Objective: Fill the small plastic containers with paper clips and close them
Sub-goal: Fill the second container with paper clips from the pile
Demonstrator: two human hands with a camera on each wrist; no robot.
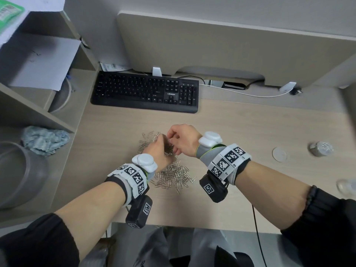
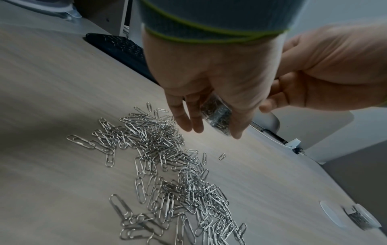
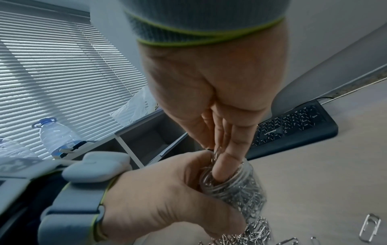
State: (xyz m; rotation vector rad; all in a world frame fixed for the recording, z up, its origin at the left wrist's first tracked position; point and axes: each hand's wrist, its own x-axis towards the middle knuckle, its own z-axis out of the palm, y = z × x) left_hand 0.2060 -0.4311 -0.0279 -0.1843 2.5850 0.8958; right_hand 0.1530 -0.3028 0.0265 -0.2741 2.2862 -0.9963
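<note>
On the left of the table (image 1: 250, 132), the left hand (image 1: 157, 151) has its fingers (image 2: 184, 119) and thumb wrapped round a small clear container (image 3: 236, 187), held tilted above the loose pile of paper clips (image 2: 163, 165). The container looks nearly full of clips. Just to its right, the right hand (image 1: 185, 140) has its fingers (image 3: 222, 167) bunched together, one fingertip pushed into the container's mouth among the clips; whether it pinches a clip cannot be told. Farther right, well apart, lie a round lid (image 1: 279, 154) and a second container (image 1: 321, 149) that seems already filled.

The likely trouble from here is overfilling. Clips standing proud of the rim would stop the lid seating. With the container held at a tilt, a hard push could also spill clips back onto the pile. The lid lies well off to the right, so the right hand must let go and reach for it.
</note>
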